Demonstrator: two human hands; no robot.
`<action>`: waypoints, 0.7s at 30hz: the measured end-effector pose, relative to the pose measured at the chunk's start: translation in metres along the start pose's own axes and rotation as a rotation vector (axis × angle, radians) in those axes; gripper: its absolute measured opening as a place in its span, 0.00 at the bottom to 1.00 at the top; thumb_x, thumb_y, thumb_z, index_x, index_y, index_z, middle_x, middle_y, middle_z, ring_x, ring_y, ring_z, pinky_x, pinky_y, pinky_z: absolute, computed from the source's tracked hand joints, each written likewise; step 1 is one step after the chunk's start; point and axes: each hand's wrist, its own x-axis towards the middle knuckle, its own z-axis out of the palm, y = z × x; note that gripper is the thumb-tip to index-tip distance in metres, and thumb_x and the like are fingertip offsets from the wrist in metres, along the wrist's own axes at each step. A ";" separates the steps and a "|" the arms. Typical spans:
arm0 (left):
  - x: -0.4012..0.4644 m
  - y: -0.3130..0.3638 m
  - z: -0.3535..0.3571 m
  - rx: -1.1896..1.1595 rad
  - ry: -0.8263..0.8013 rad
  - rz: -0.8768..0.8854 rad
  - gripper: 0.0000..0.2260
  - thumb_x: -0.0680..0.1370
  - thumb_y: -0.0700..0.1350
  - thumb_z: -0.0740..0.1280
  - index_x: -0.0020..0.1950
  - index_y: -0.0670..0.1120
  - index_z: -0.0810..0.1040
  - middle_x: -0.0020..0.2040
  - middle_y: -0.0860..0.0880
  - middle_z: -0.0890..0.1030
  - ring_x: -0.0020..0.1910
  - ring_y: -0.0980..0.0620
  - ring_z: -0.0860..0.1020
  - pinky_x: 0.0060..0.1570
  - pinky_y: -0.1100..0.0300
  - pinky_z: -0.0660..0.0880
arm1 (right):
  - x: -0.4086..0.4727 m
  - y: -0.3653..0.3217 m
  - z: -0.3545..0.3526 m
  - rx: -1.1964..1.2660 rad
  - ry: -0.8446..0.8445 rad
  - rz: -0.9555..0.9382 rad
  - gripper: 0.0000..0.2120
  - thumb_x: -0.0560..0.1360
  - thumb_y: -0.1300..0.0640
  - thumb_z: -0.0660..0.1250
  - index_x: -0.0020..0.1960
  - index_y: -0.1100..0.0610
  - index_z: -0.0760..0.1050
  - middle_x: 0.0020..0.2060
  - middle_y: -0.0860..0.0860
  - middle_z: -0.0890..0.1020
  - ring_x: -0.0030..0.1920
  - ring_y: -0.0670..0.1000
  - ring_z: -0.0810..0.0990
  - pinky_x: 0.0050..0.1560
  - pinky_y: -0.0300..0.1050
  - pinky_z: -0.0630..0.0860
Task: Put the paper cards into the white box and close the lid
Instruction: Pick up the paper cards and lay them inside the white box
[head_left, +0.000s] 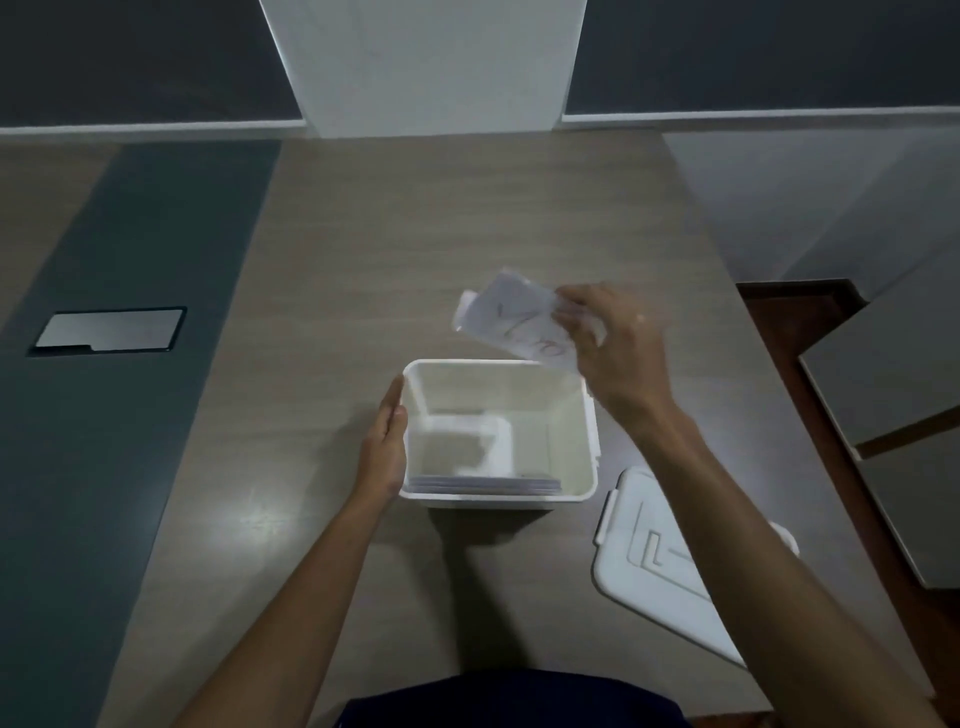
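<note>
The white box (589, 441) stands open in the middle of the wooden table. Several paper cards (483, 484) lie stacked inside it against the near wall. My left hand (384, 447) rests flat against the box's left wall, fingers together. My right hand (613, 348) hovers above the box's far right corner and pinches a bunch of white paper cards (511, 322) with red marks, blurred by motion. The white lid (654, 566) lies flat on the table to the right of the box, partly hidden under my right forearm.
A dark strip with a metal cable hatch (109, 330) runs along the left of the table (415, 234). The table's right edge drops to a dark floor beside grey cabinets (893, 395). A white pillar (426, 62) stands behind the table.
</note>
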 end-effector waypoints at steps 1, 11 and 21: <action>0.000 0.000 0.000 -0.003 -0.002 -0.005 0.19 0.83 0.45 0.55 0.73 0.54 0.67 0.68 0.61 0.69 0.68 0.60 0.67 0.66 0.64 0.60 | -0.006 -0.008 0.008 0.022 -0.056 -0.037 0.09 0.73 0.65 0.71 0.53 0.61 0.82 0.47 0.57 0.84 0.44 0.54 0.82 0.46 0.42 0.76; 0.001 -0.003 -0.003 -0.049 -0.021 0.014 0.20 0.82 0.42 0.54 0.74 0.52 0.66 0.73 0.57 0.67 0.72 0.61 0.64 0.71 0.63 0.58 | -0.070 -0.007 0.072 0.008 -0.712 0.131 0.09 0.77 0.55 0.67 0.55 0.54 0.82 0.50 0.52 0.84 0.49 0.56 0.82 0.50 0.53 0.78; 0.002 -0.005 -0.004 0.055 -0.001 0.027 0.19 0.82 0.46 0.54 0.73 0.57 0.66 0.70 0.61 0.68 0.69 0.62 0.64 0.66 0.66 0.58 | -0.093 -0.007 0.084 0.018 -1.053 0.130 0.24 0.81 0.41 0.53 0.49 0.56 0.82 0.47 0.53 0.85 0.45 0.55 0.79 0.51 0.51 0.74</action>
